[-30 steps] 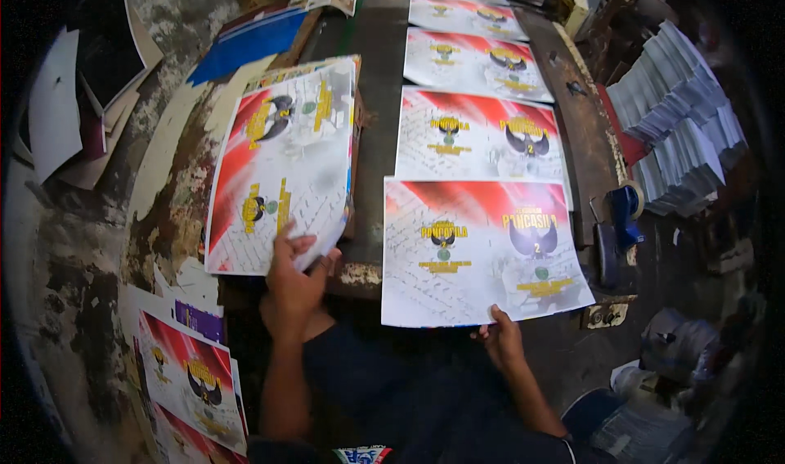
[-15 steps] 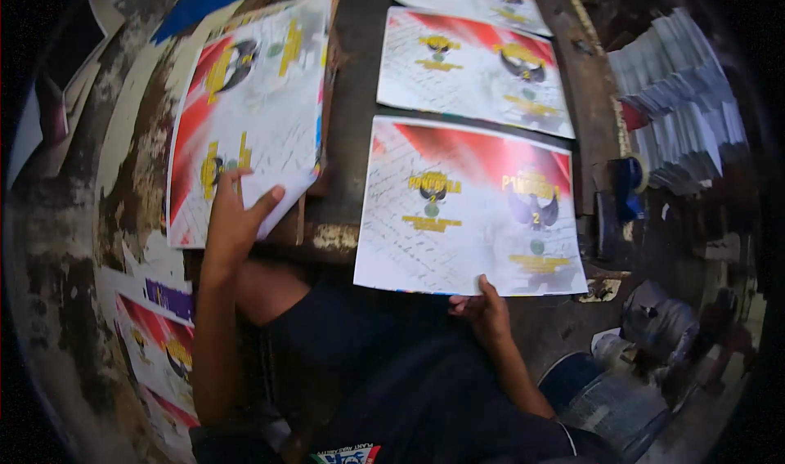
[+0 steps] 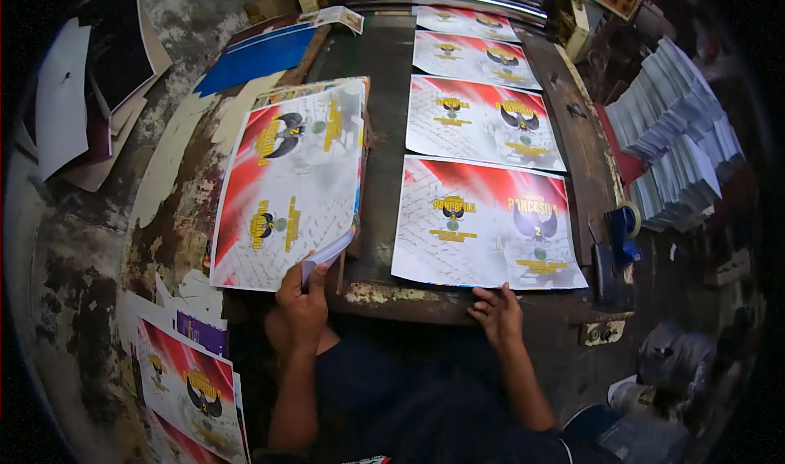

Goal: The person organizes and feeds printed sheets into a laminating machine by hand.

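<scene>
A stack of printed cover sheets (image 3: 278, 194), red and white with yellow lettering and a dark winged emblem, lies on the left of the worktable. My left hand (image 3: 302, 304) is closed on its near right corner, where the paper edges curl upward. To the right, a row of matching sheets runs away from me along the dark table bed. At the near edge of the closest printed sheet (image 3: 482, 227), my right hand (image 3: 499, 313) has its fingers curled, the thumb at the paper's border. Part of its grip is hidden.
A metal roller (image 3: 450, 2) spans the table's far end. A blue sheet (image 3: 253, 59) lies beyond the stack. Piles of white paper (image 3: 666, 104) stand at right, near a blue tape dispenser (image 3: 625, 231). More printed covers (image 3: 188, 382) sit low at left.
My left hand has gone from lying spread on the top sheet to gripping the stack's near corner. My right hand stays at the closest sheet's edge. The view has shifted, showing the roller.
</scene>
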Motion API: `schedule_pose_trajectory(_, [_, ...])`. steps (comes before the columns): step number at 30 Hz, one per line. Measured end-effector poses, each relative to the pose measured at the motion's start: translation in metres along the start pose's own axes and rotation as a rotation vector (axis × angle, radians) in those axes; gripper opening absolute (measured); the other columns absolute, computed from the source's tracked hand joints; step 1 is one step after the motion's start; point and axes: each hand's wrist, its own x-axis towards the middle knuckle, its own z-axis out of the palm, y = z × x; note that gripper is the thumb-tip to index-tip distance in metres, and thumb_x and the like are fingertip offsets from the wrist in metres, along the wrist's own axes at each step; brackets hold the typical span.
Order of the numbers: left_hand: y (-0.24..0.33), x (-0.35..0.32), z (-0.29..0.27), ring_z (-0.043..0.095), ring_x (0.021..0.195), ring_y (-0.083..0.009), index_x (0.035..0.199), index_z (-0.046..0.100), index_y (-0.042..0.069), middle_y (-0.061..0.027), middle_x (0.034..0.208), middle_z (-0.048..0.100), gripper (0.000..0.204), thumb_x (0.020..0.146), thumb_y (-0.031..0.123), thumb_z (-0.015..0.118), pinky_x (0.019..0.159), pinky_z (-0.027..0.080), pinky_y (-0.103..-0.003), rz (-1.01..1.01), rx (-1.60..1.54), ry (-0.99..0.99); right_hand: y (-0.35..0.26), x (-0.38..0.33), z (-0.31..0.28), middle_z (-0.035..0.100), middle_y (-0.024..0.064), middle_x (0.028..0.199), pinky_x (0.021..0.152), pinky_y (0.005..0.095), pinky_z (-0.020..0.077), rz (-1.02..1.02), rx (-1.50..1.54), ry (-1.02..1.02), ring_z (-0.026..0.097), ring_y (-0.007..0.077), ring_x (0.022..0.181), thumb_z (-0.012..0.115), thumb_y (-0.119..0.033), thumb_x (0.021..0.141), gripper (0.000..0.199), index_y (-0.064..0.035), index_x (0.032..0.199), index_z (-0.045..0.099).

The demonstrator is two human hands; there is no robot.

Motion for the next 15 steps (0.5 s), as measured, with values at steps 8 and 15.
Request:
schedule_pose_trajectory(8, [-0.009, -0.012, 0.000, 0.061, 0.096, -0.0233, 0.112, 0.058, -0.001, -0.0158, 0.104, 0.064, 0.046, 0.095, 0.040, 0.047, 0.084, 0.045, -0.034, -0.271, -0.157, 0.059, 0.000, -0.017, 0.055, 0.049, 0.0173, 0.132, 0.086, 0.0423, 0.0481, -0.100, -0.126, -0.143, 0.056, 0.0246, 0.100, 0.046, -0.040, 0.094, 0.063, -0.0078, 0.144, 0.025])
schedule_pose_trajectory(15, [0.018, 0.012, 0.029, 0.064, 0.090, -0.0222, 0.109, 0.062, -0.001, -0.0154, 0.096, 0.068, 0.045, 0.094, 0.040, 0.051, 0.081, 0.047, -0.033, -0.383, -0.203, 0.155, -0.068, 0.184, 0.290, 0.050, 0.0167, 0.131, 0.104, 0.0446, 0.0359, 0.229, 0.021, -0.751, 0.047, 0.0269, 0.122, 0.051, -0.038, 0.091, 0.053, -0.0014, 0.128, 0.046])
